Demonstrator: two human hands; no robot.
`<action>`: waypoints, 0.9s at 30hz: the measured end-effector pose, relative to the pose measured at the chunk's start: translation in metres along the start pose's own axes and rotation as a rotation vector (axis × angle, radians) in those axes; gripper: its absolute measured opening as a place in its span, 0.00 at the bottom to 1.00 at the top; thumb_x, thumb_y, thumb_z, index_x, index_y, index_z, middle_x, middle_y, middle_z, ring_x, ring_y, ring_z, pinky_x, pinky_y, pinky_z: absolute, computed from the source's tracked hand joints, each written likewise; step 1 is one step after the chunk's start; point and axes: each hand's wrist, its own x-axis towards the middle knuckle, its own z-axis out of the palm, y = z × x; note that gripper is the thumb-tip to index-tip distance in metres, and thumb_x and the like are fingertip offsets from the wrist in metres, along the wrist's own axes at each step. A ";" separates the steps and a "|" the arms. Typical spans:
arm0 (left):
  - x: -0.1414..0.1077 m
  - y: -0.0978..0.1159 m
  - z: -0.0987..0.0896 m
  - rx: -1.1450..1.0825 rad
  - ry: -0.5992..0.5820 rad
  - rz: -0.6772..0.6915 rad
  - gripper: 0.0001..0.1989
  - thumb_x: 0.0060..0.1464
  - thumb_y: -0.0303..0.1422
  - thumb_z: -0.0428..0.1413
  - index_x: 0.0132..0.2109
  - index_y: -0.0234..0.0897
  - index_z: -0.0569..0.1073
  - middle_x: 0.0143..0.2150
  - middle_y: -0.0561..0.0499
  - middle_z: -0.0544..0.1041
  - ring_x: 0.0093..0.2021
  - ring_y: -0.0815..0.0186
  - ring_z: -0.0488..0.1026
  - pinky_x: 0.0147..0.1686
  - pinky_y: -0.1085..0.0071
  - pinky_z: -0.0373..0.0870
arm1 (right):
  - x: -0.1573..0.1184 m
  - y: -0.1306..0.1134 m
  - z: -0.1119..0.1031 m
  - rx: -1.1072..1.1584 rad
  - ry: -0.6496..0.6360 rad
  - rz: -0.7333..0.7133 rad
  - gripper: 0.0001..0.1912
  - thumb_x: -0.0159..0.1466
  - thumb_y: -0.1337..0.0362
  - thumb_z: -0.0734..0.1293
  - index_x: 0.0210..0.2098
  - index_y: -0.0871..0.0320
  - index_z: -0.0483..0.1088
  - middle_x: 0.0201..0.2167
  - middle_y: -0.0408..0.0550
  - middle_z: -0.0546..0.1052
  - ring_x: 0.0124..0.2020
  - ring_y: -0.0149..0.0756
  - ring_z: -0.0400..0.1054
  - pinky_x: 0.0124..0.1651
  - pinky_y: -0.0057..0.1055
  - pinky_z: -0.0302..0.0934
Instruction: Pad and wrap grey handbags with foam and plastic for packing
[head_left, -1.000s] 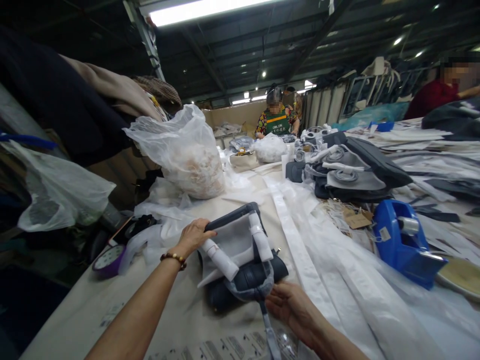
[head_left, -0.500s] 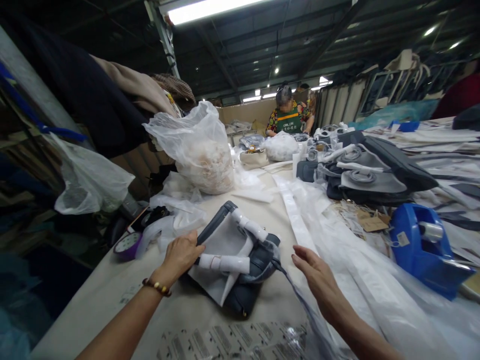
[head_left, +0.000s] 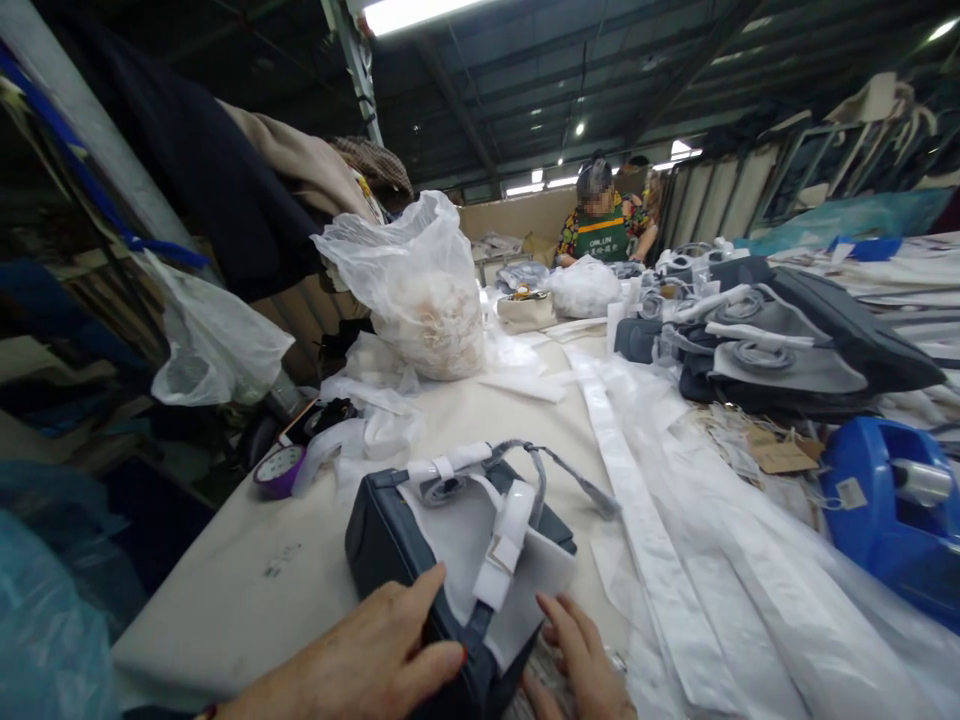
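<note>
A dark blue bag (head_left: 386,535) lies on the table in front of me, with pale wrapping sheet (head_left: 454,530) over its face. White foam sleeves (head_left: 506,545) cover its straps, and a thin wrapped strap (head_left: 581,480) trails to the right. My left hand (head_left: 382,645) grips the bag's near left edge, thumb and forefinger visible; its other fingers are hidden. Beside the bag's near right corner is my right hand (head_left: 581,655), fingers apart and bent, close to the sheet. Whether it touches the bag I cannot tell.
Long white plastic strips (head_left: 637,520) run along the right of the table. A blue tape dispenser (head_left: 885,510) and wrapped dark bags (head_left: 817,330) stand beyond. At left are a purple tape roll (head_left: 279,470) and a full plastic sack (head_left: 427,310). A person (head_left: 600,230) works across the table.
The bag has turned and come nearer, its strap now trailing from the far side. My left hand has shifted to its near edge, and my right hand has moved in beside it.
</note>
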 end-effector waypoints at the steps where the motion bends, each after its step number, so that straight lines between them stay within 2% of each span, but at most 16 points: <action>1: -0.002 0.001 0.001 -0.091 -0.058 -0.007 0.24 0.46 0.34 0.55 0.53 0.36 0.70 0.36 0.45 0.80 0.36 0.56 0.76 0.36 0.67 0.71 | 0.003 0.000 -0.005 0.011 -0.014 -0.014 0.30 0.52 0.61 0.68 0.55 0.54 0.66 0.58 0.56 0.63 0.50 0.46 0.68 0.50 0.35 0.64; 4: 0.000 0.004 0.006 -0.368 -0.218 -0.050 0.36 0.40 0.28 0.56 0.60 0.33 0.62 0.31 0.51 0.79 0.31 0.62 0.75 0.29 0.74 0.70 | 0.016 -0.012 -0.026 0.014 -0.028 -0.019 0.26 0.55 0.58 0.66 0.52 0.55 0.67 0.53 0.55 0.69 0.46 0.44 0.70 0.51 0.36 0.63; 6: 0.008 0.009 0.017 -0.496 -0.273 -0.055 0.40 0.39 0.27 0.57 0.62 0.32 0.58 0.35 0.49 0.78 0.33 0.63 0.76 0.29 0.75 0.70 | 0.027 -0.025 -0.041 -0.006 0.013 0.044 0.26 0.54 0.55 0.65 0.51 0.57 0.67 0.45 0.55 0.74 0.43 0.45 0.71 0.50 0.39 0.62; 8: 0.020 0.017 0.035 -0.658 -0.328 -0.013 0.46 0.38 0.28 0.59 0.65 0.30 0.51 0.41 0.44 0.77 0.37 0.61 0.76 0.33 0.73 0.72 | 0.038 -0.037 -0.055 -0.013 0.063 0.121 0.28 0.53 0.50 0.64 0.49 0.59 0.68 0.42 0.55 0.76 0.44 0.49 0.70 0.52 0.43 0.60; 10: 0.031 0.027 0.054 -0.830 -0.374 0.117 0.54 0.36 0.30 0.62 0.67 0.29 0.40 0.49 0.38 0.74 0.46 0.58 0.75 0.44 0.67 0.72 | 0.048 -0.047 -0.070 0.007 0.131 0.169 0.30 0.53 0.45 0.62 0.46 0.60 0.70 0.45 0.57 0.76 0.51 0.51 0.66 0.58 0.44 0.55; 12: 0.036 0.034 0.067 -0.884 -0.383 0.337 0.59 0.36 0.30 0.63 0.66 0.28 0.33 0.57 0.32 0.68 0.54 0.54 0.69 0.51 0.62 0.68 | 0.054 -0.053 -0.086 0.033 0.172 0.171 0.31 0.55 0.41 0.58 0.43 0.59 0.72 0.49 0.55 0.74 0.55 0.50 0.62 0.62 0.43 0.49; 14: 0.034 0.031 0.069 -0.730 -0.241 0.547 0.49 0.41 0.29 0.61 0.67 0.31 0.44 0.60 0.34 0.65 0.57 0.53 0.66 0.53 0.60 0.67 | 0.055 -0.056 -0.100 0.043 0.144 0.136 0.31 0.56 0.39 0.57 0.45 0.56 0.72 0.51 0.52 0.73 0.57 0.49 0.61 0.63 0.41 0.47; 15: 0.030 0.024 0.066 -0.610 -0.080 0.602 0.40 0.45 0.28 0.59 0.65 0.34 0.54 0.59 0.37 0.67 0.57 0.54 0.66 0.53 0.59 0.67 | 0.054 -0.057 -0.105 0.045 0.115 0.118 0.31 0.56 0.39 0.58 0.46 0.55 0.72 0.51 0.50 0.73 0.56 0.49 0.61 0.62 0.41 0.48; 17: 0.020 0.002 0.057 -0.372 0.358 0.560 0.24 0.50 0.27 0.55 0.56 0.42 0.68 0.53 0.43 0.73 0.55 0.56 0.68 0.56 0.58 0.63 | 0.052 -0.059 -0.111 0.035 0.059 0.093 0.31 0.52 0.42 0.65 0.49 0.53 0.69 0.51 0.50 0.73 0.56 0.50 0.62 0.61 0.42 0.51; 18: 0.016 -0.012 0.052 -0.315 0.571 0.475 0.23 0.49 0.29 0.56 0.54 0.42 0.70 0.52 0.43 0.73 0.54 0.55 0.68 0.57 0.56 0.62 | 0.052 -0.059 -0.112 0.024 0.033 0.082 0.32 0.50 0.43 0.67 0.50 0.53 0.69 0.51 0.51 0.73 0.55 0.51 0.63 0.60 0.42 0.52; 19: 0.013 -0.026 0.048 -0.315 0.689 0.346 0.25 0.47 0.32 0.59 0.55 0.40 0.68 0.53 0.41 0.72 0.54 0.53 0.67 0.56 0.54 0.62 | 0.052 -0.060 -0.112 0.010 0.006 0.074 0.32 0.49 0.45 0.69 0.50 0.53 0.68 0.50 0.51 0.73 0.54 0.51 0.64 0.58 0.42 0.54; 20: 0.010 -0.039 0.047 -0.362 0.716 0.229 0.29 0.44 0.35 0.61 0.55 0.39 0.66 0.54 0.40 0.71 0.54 0.51 0.67 0.55 0.54 0.63 | 0.052 -0.060 -0.112 -0.008 -0.015 0.063 0.31 0.49 0.46 0.69 0.49 0.53 0.69 0.49 0.51 0.74 0.52 0.51 0.65 0.57 0.41 0.56; 22: 0.009 -0.059 0.048 -0.538 0.588 0.068 0.35 0.39 0.40 0.62 0.55 0.36 0.62 0.54 0.38 0.70 0.53 0.50 0.68 0.53 0.55 0.65 | 0.054 -0.060 -0.110 -0.052 -0.035 0.032 0.27 0.50 0.47 0.68 0.46 0.53 0.70 0.46 0.49 0.75 0.49 0.50 0.67 0.53 0.38 0.59; 24: 0.011 -0.066 0.055 -0.684 0.436 0.033 0.33 0.40 0.43 0.61 0.52 0.36 0.62 0.50 0.40 0.73 0.52 0.52 0.69 0.51 0.59 0.65 | 0.057 -0.060 -0.109 -0.100 -0.025 0.011 0.26 0.49 0.46 0.68 0.44 0.52 0.71 0.41 0.48 0.77 0.44 0.49 0.69 0.48 0.36 0.61; 25: 0.012 -0.066 0.059 -0.706 0.421 0.039 0.31 0.41 0.44 0.60 0.51 0.36 0.63 0.49 0.42 0.73 0.51 0.53 0.69 0.51 0.60 0.65 | 0.058 -0.059 -0.110 -0.125 -0.019 0.002 0.26 0.48 0.46 0.69 0.43 0.52 0.71 0.39 0.47 0.77 0.42 0.48 0.69 0.47 0.36 0.62; 27: 0.014 -0.061 0.066 -0.665 0.485 0.039 0.26 0.42 0.44 0.57 0.49 0.38 0.64 0.47 0.46 0.74 0.48 0.56 0.70 0.49 0.63 0.65 | 0.060 -0.057 -0.111 -0.163 -0.027 -0.006 0.27 0.46 0.46 0.70 0.42 0.52 0.71 0.36 0.47 0.77 0.39 0.48 0.69 0.44 0.36 0.62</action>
